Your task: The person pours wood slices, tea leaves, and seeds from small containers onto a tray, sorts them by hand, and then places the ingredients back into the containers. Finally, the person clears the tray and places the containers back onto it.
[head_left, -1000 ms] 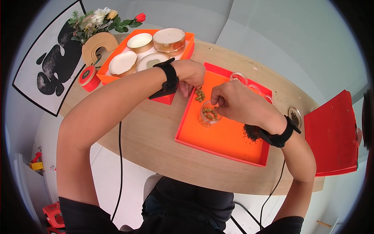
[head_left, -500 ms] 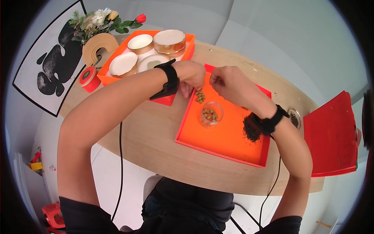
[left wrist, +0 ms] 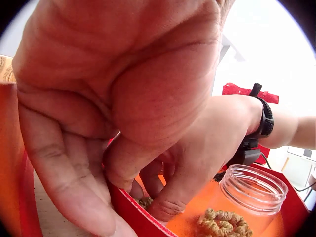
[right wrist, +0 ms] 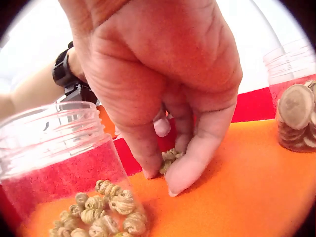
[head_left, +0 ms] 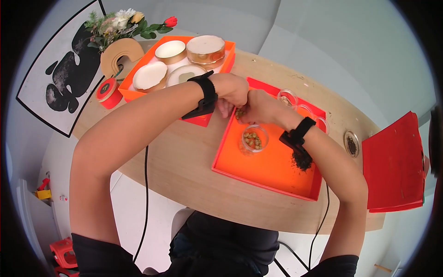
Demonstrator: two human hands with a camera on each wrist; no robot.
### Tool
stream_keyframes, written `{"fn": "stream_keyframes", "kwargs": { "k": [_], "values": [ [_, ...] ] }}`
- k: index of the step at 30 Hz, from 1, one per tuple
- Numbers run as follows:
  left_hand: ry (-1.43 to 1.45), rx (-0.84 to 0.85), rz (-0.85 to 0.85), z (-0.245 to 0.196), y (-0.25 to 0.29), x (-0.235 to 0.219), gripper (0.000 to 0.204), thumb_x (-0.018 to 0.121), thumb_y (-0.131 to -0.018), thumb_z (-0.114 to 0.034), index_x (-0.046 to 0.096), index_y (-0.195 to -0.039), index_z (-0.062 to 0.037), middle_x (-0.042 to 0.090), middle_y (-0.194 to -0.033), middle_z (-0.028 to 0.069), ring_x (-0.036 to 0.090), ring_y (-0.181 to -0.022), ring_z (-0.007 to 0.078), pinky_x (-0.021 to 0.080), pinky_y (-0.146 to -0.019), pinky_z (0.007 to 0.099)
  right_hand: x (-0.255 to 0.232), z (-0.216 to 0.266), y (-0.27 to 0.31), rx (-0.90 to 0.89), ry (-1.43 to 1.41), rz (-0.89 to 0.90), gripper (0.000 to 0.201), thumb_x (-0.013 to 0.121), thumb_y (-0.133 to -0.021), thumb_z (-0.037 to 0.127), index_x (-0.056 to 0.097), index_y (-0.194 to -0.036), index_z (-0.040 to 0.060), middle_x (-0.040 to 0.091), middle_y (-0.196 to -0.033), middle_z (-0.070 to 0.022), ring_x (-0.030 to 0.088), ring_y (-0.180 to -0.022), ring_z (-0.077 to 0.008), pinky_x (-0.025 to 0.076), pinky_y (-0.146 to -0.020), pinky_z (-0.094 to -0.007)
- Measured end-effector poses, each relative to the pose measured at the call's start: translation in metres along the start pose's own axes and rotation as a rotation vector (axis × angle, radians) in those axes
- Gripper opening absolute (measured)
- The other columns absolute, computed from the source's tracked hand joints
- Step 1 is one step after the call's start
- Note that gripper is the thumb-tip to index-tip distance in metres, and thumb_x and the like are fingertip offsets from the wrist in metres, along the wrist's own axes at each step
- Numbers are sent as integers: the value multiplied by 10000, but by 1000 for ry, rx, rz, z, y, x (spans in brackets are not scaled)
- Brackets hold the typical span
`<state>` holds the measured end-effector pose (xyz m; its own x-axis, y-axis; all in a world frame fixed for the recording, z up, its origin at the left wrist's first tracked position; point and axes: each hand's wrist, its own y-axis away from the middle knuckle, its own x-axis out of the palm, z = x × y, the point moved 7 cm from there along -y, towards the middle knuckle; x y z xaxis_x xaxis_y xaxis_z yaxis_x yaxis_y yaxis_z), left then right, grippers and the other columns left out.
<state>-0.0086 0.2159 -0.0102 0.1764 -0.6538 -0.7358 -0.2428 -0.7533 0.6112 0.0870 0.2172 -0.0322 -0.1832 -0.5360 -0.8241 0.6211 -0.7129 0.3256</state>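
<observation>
My left hand [head_left: 234,90] holds the left wall of the red-rimmed orange tray [head_left: 258,173]; its thumb lies inside the rim and its fingers outside. Beside it, my right hand [head_left: 265,108] reaches down to a small heap of coiled, dried tan-green herb pellets [right wrist: 170,159] on the tray floor. Its thumb and fingertips close around some of them, partly hiding the heap. A clear, lidless jar [head_left: 254,134] stands upright just in front of the right hand. More coiled pellets [right wrist: 98,217] fill its lower part.
Jars stand along the tray's far side, one with round dried slices [right wrist: 296,106]. Dark loose leaves [head_left: 302,161] lie at the tray's right. Beyond are a small dish [head_left: 351,144] and a red folder-like panel [head_left: 392,166]. An orange box [head_left: 131,94] with several tins stands left.
My right hand has moved from above the jar, away and left to the pellet heap beside my left hand. The left hand keeps its place at the tray wall.
</observation>
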Motion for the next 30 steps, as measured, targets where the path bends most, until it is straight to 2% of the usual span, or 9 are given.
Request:
{"fn": "stream_keyframes", "kwargs": {
  "k": [3, 5, 9, 11, 12, 14, 23, 26, 30],
  "values": [
    [14, 21, -24, 3, -2, 0, 320, 602, -1097, -170, 781, -1232, 59, 866, -1017, 157, 818, -718, 206, 654, -602, 329, 1, -8, 0, -22, -181, -22, 223, 847, -845, 49, 713, -982, -65, 761, -879, -186, 818, -771, -256, 649, -634, -366],
    [-31, 47, -3, 1, -4, 0, 364, 639, -1098, -175, 728, -1271, 133, 862, -1012, 177, 858, -830, 233, 694, -638, 312, -3, -12, 3, -45, -222, -77, 132, 781, -866, -5, 700, -943, -75, 758, -860, -180, 815, -769, -247, 652, -634, -352],
    [-52, 15, 9, 1, -7, 1, 368, 636, -1106, -181, 724, -1270, 137, 861, -1027, 183, 858, -829, 236, 694, -629, 320, -4, -19, 4, -23, -139, -80, 108, 755, -877, -4, 690, -907, -85, 750, -841, -171, 809, -738, -240, 652, -633, -357],
    [-20, 5, 5, 2, -7, 0, 376, 632, -1115, -181, 718, -1254, 157, 855, -1037, 204, 856, -825, 244, 694, -623, 322, -4, -22, 7, 13, -132, -51, 137, 759, -879, 36, 723, -957, -71, 749, -848, -116, 802, -766, -191, 644, -691, -335],
    [-19, 5, 4, 4, -10, 2, 376, 632, -1115, -181, 718, -1254, 157, 855, -1037, 204, 856, -825, 244, 694, -623, 322, -5, -23, 8, 12, -130, -51, 137, 759, -879, 36, 723, -957, -71, 749, -848, -116, 802, -766, -191, 644, -691, -335],
    [-16, -32, -10, 7, -16, 4, 352, 599, -1102, -214, 786, -1235, 53, 874, -988, 115, 816, -708, 204, 661, -646, 364, -6, -23, 12, 20, -66, -51, 113, 750, -883, 28, 733, -939, -69, 758, -824, -111, 819, -765, -194, 643, -683, -333],
    [-32, -63, -23, 8, -22, 6, 378, 592, -1120, -257, 813, -1180, 44, 876, -987, 114, 805, -684, 193, 656, -640, 359, -11, -24, 27, 85, -121, -72, 77, 722, -941, 2, 778, -969, -43, 810, -863, -119, 845, -806, -199, 647, -730, -314],
    [-42, -60, -23, 8, -21, 6, 381, 588, -1123, -257, 818, -1158, 44, 875, -978, 111, 805, -683, 192, 655, -636, 359, -10, -26, 27, 100, -153, -73, 44, 763, -883, -35, 754, -916, -63, 805, -886, -138, 836, -782, -207, 657, -697, -324],
    [-46, -64, -25, 5, -16, 5, 377, 585, -1123, -249, 818, -1163, 44, 876, -980, 112, 804, -680, 190, 653, -633, 358, -11, -24, 29, 70, -90, -59, 45, 761, -884, -36, 757, -918, -65, 809, -891, -142, 838, -790, -208, 657, -696, -323]
  ]
}}
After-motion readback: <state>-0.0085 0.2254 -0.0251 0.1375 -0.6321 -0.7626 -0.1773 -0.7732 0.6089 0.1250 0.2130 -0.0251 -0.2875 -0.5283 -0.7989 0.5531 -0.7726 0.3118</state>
